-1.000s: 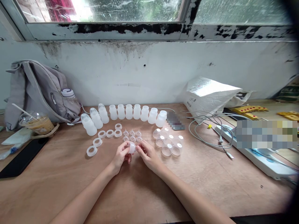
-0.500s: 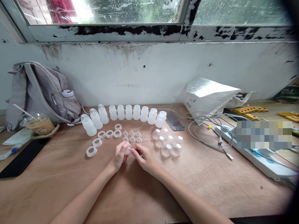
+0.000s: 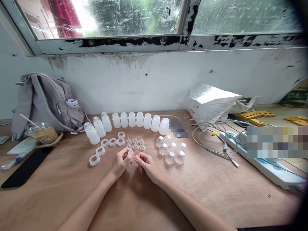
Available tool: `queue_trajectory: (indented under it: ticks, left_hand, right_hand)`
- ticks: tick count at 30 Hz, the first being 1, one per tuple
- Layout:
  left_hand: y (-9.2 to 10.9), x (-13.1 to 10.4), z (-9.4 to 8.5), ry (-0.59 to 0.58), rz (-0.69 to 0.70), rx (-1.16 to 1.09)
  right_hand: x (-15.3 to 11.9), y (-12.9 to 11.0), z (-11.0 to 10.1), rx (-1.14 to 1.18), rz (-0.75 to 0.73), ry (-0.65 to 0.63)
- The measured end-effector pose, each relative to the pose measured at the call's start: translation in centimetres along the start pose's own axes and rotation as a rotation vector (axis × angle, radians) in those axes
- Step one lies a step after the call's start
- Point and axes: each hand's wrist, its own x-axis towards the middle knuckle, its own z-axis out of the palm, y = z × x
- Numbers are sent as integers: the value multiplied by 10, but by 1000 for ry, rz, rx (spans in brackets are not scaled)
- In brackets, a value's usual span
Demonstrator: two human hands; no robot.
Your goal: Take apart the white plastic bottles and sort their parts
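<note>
My left hand (image 3: 122,161) and my right hand (image 3: 146,164) meet above the table, fingertips pinched on a small translucent bottle nipple (image 3: 133,158). The fingers cover most of it, and whether a collar ring is around it I cannot tell. Just beyond the hands stand several clear silicone nipples (image 3: 135,147) in two rows. To the left lie several white collar rings (image 3: 94,159). Several clear dome caps (image 3: 169,158) are grouped at the right. Behind is a curved row of frosted baby bottles (image 3: 132,120); the three at the left, including a capped bottle (image 3: 91,133), have tops on.
At the left are a grey backpack (image 3: 45,99), an iced drink cup (image 3: 43,132) and a black phone-like slab (image 3: 26,168). To the right lie a white bag (image 3: 211,102), coiled cables (image 3: 204,144) and a power strip (image 3: 264,170). A wall with a window stands behind the table.
The view has tilted up slightly. My fingers have shifted around the small nipple, with the left fingers more raised and curled; both hands still hold it.
</note>
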Motion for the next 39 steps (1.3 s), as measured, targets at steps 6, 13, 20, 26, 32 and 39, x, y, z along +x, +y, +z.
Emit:
queue_trajectory:
  ticks: [6, 13, 20, 26, 32, 39]
  left_hand:
    - [3, 13, -19, 101, -29, -97]
    - [15, 79, -63, 350, 32, 715]
    - [38, 142, -77, 269, -127, 1056]
    - [29, 150, -81, 294, -146, 1111]
    - [17, 145, -81, 372, -48, 1171]
    - [17, 120, -72, 457, 193, 1229]
  right_hand:
    - [6, 8, -16, 22, -29, 198]
    - [12, 8, -28, 51, -53, 301]
    - [14, 11, -33, 59, -69, 309]
    - [13, 12, -33, 73, -76, 312]
    - [14, 13, -32, 88, -77, 309]
    - [14, 13, -31, 81, -61, 313]
